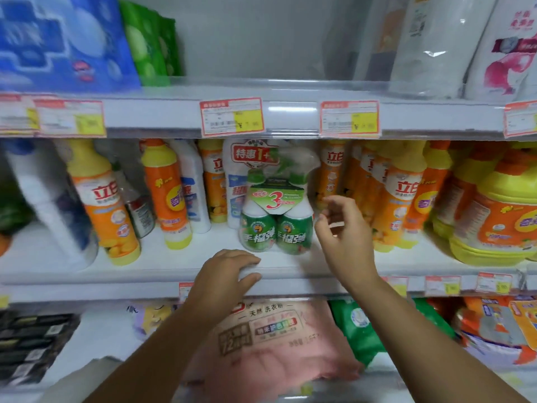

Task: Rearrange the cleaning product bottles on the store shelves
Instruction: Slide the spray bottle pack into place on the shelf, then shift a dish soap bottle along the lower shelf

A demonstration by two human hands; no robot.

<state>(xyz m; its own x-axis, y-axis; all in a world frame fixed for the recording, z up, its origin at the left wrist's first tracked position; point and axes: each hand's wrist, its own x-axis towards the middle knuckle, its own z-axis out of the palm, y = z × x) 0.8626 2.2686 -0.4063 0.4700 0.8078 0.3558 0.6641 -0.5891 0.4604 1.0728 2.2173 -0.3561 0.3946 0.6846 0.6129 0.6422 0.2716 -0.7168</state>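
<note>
Left hand (pixel 229 270): palm down on the front lip of the middle shelf (pixel 162 263), fingers loosely spread and curled over the clear edge strip; it holds nothing
Right hand (pixel 345 237): raised just right of the green twin pack, fingers apart and slightly curled, empty; whether a fingertip brushes the pack is hard to tell, but it looks just clear of it
Green twin pack (pixel 274 219): two green-and-white spray bottles joined by a card collar marked with a red 3, standing upright near the middle of the shelf, forward of the row behind
Orange bottles, left (pixel 107 205): yellow-capped, upright, one at the left front and another (pixel 167 196) nearer the centre, with white bottles (pixel 193 184) between and behind
Orange bottles, right (pixel 398 196): a tight cluster standing just beyond the right hand
Large jug (pixel 494 225): orange and yellow, at the far right of the same shelf
Upper shelf: blue pack (pixel 66 45) and green packs (pixel 151 42) at left, white bags (pixel 453 45) at right
Lower shelf: pink bag (pixel 279 344) under the forearms, green bag (pixel 357 324) beside it
Price tags (pixel 231 117): red and yellow, along the shelf rails, print blurred
</note>
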